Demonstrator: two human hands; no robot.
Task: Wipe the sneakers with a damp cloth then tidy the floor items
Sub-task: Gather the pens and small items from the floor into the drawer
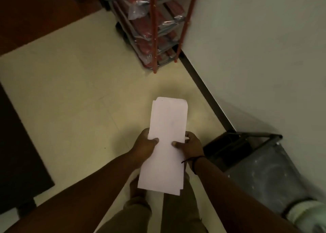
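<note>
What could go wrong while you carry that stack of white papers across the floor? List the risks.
1. The stack of white papers is held only at its middle by the left hand and right hand. Its sheets are already offset at the edges, so loose ones may slide out.
2. The papers block the view of the floor ahead of the feet; the dark metal stand sits close on the right and could be bumped.
</note>
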